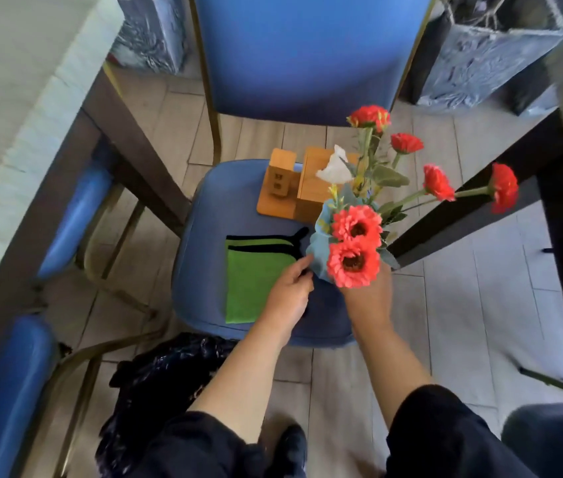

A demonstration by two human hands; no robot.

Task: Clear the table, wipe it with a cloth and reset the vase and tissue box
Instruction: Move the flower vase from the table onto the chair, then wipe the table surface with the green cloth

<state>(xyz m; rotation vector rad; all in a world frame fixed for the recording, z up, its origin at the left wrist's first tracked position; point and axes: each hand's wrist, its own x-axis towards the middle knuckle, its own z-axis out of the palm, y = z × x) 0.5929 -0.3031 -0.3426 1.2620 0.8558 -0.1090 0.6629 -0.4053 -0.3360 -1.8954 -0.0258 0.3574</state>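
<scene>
A light blue vase (318,246) with red artificial flowers (354,260) is over the right side of a blue chair seat (204,215). My right hand (368,298) grips the vase from below, partly hidden by the blooms. My left hand (290,291) touches the vase's left side with its fingertips. A folded green cloth (252,281) with black trim lies flat on the seat, just left of my left hand. A wooden tissue box (311,188) with a white tissue sticking out stands on a wooden tray at the back of the seat.
A dark-framed table (14,108) runs along the left with two blue chairs (76,215) tucked under it. Another table's dark edge (480,201) is at the right. A black rubbish bag (159,377) lies on the floor near my legs. Grey planters stand behind the chair.
</scene>
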